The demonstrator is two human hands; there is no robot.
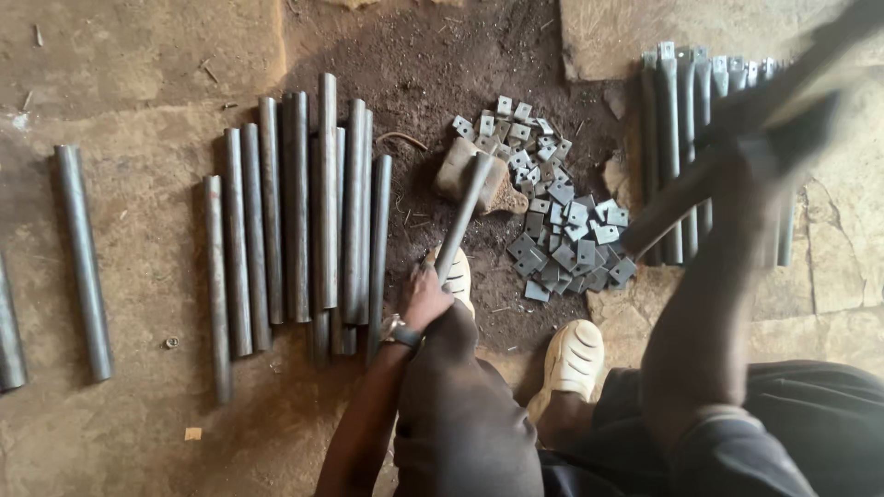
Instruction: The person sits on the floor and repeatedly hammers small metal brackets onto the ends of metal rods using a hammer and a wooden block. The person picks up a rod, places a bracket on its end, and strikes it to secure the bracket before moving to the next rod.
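Underfoot, cracked stone floor (138, 55) (dusty) — dark soil (433, 55) at centre.

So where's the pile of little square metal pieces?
In the head view, the pile of small square plates lies on the dark ground right of centre, beside the block and left of the finished pipes.

Pipes (295, 212) dull grey; square plates (562, 230) pale steel grey; floor (138, 55) tan-brown, dark soil patch; shoes (575, 359) cream; raised blurred tool (737, 138) perhaps black.

A metal workshop: steel pipes (295, 212) and cut plates (562, 221) on dirt floor (138, 184).
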